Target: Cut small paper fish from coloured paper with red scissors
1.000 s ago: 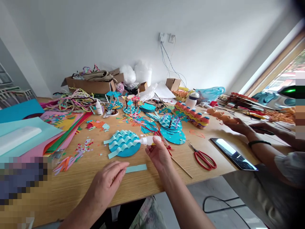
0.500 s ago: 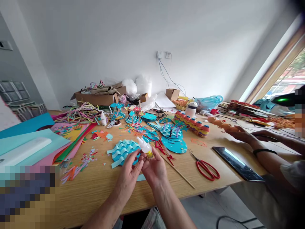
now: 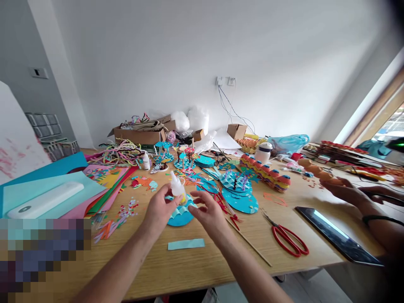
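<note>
My left hand [image 3: 164,206] grips a small white glue bottle [image 3: 177,188], its nozzle pointing up and tilted a little left. Just to the right, my right hand [image 3: 206,209] is apart from the bottle, fingers loosely bent and spread, holding nothing. Beneath both hands lies a blue paper disc [image 3: 180,220] with wavy light blue strips on it, partly hidden by the hands and bottle. A loose light blue paper strip [image 3: 186,244] rests on the table nearer to me.
Red-handled scissors [image 3: 288,240], a wooden stick [image 3: 249,242] and a tablet [image 3: 337,235] lie to the right. At far right a co-worker's hands [image 3: 347,191] hold an orange carton piece. Coloured paper sheets [image 3: 94,189] are on the left, decorated blue discs [image 3: 241,202] beyond.
My hands have separated: the left has lifted the glue bottle leftward and the right has come away from it. The view has shifted left, and the loose strip is now uncovered.
</note>
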{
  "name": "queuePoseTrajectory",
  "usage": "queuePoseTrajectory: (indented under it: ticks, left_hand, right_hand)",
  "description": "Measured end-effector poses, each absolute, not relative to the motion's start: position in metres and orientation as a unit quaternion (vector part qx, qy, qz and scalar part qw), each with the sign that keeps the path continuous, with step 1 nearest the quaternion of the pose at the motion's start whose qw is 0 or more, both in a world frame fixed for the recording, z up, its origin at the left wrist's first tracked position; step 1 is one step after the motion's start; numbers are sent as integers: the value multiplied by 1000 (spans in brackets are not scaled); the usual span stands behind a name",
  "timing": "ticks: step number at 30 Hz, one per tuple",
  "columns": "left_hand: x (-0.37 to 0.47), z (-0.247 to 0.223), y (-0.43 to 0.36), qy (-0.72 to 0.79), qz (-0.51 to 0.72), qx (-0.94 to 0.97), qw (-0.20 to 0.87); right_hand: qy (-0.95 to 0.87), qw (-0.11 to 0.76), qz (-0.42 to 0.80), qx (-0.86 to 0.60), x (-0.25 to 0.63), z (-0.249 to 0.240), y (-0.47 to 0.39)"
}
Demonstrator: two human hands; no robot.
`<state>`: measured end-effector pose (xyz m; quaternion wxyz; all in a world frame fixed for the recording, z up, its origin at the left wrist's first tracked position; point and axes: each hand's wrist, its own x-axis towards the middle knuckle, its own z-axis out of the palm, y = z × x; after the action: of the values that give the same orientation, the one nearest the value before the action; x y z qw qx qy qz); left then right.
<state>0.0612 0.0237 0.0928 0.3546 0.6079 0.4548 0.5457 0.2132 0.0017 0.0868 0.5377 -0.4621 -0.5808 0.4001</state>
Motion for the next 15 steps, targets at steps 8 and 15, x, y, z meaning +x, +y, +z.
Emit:
queuePoseTrajectory:
  ticks: [8,15]
  left_hand:
    - [40,118,156,547,536,584,269]
    - [46,88,250,632,455,596,193]
  right_hand:
    - [-728,344,297,-513,223,97,33]
    - [-801,347,193,-449,229,65,41]
